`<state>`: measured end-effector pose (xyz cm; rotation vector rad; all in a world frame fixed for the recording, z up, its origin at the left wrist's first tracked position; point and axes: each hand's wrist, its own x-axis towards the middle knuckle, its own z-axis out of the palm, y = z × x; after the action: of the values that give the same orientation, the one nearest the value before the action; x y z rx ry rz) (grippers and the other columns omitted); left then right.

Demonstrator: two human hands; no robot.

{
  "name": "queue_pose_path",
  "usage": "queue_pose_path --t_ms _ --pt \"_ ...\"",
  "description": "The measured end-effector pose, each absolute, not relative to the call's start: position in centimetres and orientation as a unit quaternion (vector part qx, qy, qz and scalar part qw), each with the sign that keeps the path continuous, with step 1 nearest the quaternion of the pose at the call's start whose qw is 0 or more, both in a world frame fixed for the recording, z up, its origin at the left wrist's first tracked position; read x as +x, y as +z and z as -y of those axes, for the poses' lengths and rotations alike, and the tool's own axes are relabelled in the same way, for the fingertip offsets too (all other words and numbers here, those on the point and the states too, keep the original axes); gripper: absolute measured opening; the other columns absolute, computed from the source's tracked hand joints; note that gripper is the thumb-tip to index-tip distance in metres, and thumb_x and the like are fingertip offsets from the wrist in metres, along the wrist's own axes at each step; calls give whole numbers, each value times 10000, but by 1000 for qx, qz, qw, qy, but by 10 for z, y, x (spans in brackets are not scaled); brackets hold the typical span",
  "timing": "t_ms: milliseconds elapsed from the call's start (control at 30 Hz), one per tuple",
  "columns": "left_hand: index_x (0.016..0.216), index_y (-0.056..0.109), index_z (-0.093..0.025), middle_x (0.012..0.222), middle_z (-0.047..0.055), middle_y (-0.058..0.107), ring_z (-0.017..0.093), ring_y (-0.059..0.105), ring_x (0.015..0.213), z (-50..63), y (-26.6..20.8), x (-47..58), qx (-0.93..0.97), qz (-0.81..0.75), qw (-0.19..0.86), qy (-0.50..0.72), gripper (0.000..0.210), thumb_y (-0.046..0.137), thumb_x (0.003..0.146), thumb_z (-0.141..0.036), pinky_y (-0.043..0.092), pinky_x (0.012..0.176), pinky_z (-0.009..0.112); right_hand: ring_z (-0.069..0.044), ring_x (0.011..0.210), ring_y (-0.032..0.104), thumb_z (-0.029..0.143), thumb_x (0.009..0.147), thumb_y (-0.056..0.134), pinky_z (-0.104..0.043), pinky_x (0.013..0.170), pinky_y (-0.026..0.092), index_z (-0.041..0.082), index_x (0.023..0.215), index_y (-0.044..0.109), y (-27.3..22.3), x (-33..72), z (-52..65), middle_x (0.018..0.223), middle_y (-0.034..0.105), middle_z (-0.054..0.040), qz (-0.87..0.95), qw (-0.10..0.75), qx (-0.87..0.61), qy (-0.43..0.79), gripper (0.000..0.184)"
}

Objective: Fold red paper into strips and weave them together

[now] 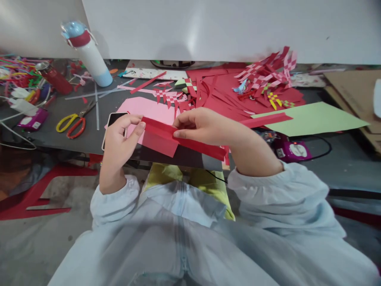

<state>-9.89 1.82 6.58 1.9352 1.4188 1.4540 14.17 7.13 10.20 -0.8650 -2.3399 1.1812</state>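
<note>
A folded strip of red paper (202, 147) is held slanting above the front edge of the table. My left hand (122, 137) pinches its left end between thumb and fingers. Farther along the strip, my right hand (202, 126) grips it with the thumb in front and the fingers behind. The strip's right end hangs free past my right hand. Pink paper (149, 109) lies on the table behind the strip. Partly hidden by my left hand is a phone (114, 118) with a pale edge.
Scissors (77, 120) with yellow and orange handles lie left, near a white bottle (92, 59). Red paper (220, 91) and woven paper strips (268, 73) cover the back. To the right are a green sheet (318, 119) and a purple device (294, 150) with a cable.
</note>
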Motion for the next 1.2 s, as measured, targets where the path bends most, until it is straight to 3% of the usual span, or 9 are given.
queue_pose_path --t_ms 100,267,500,700,900,967,1100,1200 --pt "772 699 -204 733 -8 696 139 635 703 -14 74 -93 657 -511 157 532 235 708 870 -418 513 723 276 -113 640 541 272 840 625 -276 623 405 186 785 647 116 149 -69 693 637 9 850 208 -321 362 104" --pt "715 699 -190 652 -26 637 104 555 604 -6 89 -83 630 -510 165 562 257 753 832 -412 444 586 244 -104 606 535 278 846 649 -275 588 388 193 775 688 135 155 -66 659 649 14 865 251 -335 276 118" --pt "845 790 -220 759 -5 711 119 638 685 5 96 -79 634 -452 247 577 141 808 798 -352 510 618 242 -135 676 582 307 871 682 -296 626 427 212 802 722 150 158 -60 701 666 -4 861 249 -341 284 123" --pt "888 812 -239 811 -3 766 133 692 718 13 97 -71 608 -449 248 606 133 821 788 -326 562 642 248 -143 745 627 298 880 699 -280 696 503 244 1053 696 152 157 -53 763 667 10 831 311 -333 319 181" --pt "879 812 -252 795 4 776 126 684 670 20 94 -56 553 -475 235 643 151 814 801 -381 558 593 247 -176 958 668 259 921 648 -310 859 550 290 1014 745 143 141 -38 1013 710 -38 844 416 -281 187 137" --pt "886 809 -265 809 2 780 125 687 680 22 93 -53 552 -470 241 646 138 811 808 -378 563 606 248 -172 998 670 242 933 633 -301 856 557 270 1059 766 138 135 -34 1042 696 -63 849 436 -250 161 185" --pt "888 802 -244 808 10 769 149 696 717 27 96 -48 568 -484 225 626 200 785 825 -433 575 635 276 -217 969 687 174 893 675 -344 786 574 94 1089 777 128 128 -33 1033 698 -156 841 480 -205 145 235" --pt "891 795 -224 800 15 760 159 695 721 31 98 -46 579 -501 201 610 262 775 821 -475 569 639 283 -206 1004 676 228 917 660 -332 833 573 191 1068 787 126 128 -33 1065 704 -111 845 457 -224 163 201"
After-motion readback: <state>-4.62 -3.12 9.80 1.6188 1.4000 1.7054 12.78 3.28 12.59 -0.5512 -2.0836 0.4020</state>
